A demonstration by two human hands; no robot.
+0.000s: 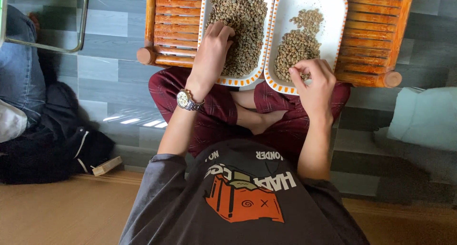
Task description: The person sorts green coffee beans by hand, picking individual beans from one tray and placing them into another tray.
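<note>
Two trays: the left tray (pixel 213 16) and the right tray (pixel 328 7) are white, oval, with an orange dashed rim; they stand side by side, rims touching or almost touching, on a low wooden slatted table (pixel 371 31).
Beans, left: pale green-brown beans (pixel 243 16) fill nearly all of the left tray.
Beans, right: a smaller heap of beans (pixel 297 47) lies in the near half of the right tray; the far half is mostly bare white.
Left hand: the left hand (pixel 214 47) lies on the near-left part of the full tray, fingers curled down into the beans. I cannot tell if it holds any, because the fingertips are hidden.
Right hand: the right hand (pixel 314 81) is over the near edge of the right tray, thumb and fingers pinched close together. It seems to hold a bean or a few, but the thing itself is too small to see.
Wristwatch: a metal wristwatch (pixel 186 100) is on the left wrist.
Risk, spill: both trays reach over the near edge of the table, above the crossed legs in dark red trousers (pixel 214 112). I judge that a press on a near rim could tip a tray and send beans to the grey floor (pixel 109 69).
Risk, mixing: the rims are so close that a bean flicked from the full tray could land in the sorted heap.
Risk, drop: the pinch is above the rim, so a loose bean could fall onto the lap.
</note>
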